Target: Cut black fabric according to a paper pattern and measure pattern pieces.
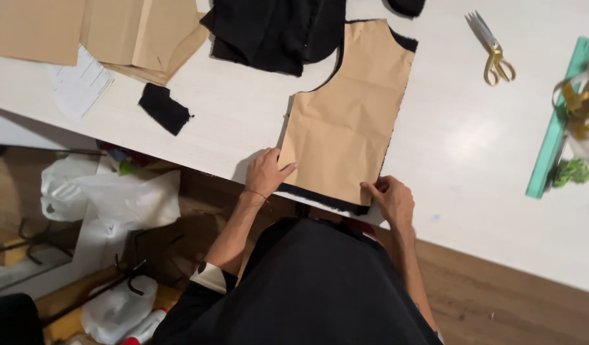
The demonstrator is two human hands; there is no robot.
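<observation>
Lying flat near the front edge of the white table (pixel 473 160) is a brown paper pattern piece (pixel 347 115), laid over black fabric (pixel 320 197) that shows only as a thin rim along its near and right sides. The left hand (pixel 266 172) rests open on the pattern's near left corner, fingers spread and pressing down. The right hand (pixel 390 198) is at the near right corner with fingers curled; whether it pinches the paper and cloth or merely presses on them is hard to tell.

Most of the fabric under the pattern is hidden. A heap of black cloth (pixel 275 32) at the far edge is cut off by the frame, as is another dark scrap at the top. One small black offcut (pixel 164 108) lies alone towards the left end.

More brown pattern sheets (pixel 96 32) overlap at the far left corner, their count unclear, with one white printed paper (pixel 82 83) beside them. One pair of gold-handled scissors (pixel 492 51) lies towards the far right, well apart from the hands. One green ruler (pixel 559 118) runs along the right end, with a yellow measuring tape (pixel 579 102) tangled over it.

Below the table, white plastic bags (pixel 115 198) and clutter sit on a wooden floor (pixel 511 300).
</observation>
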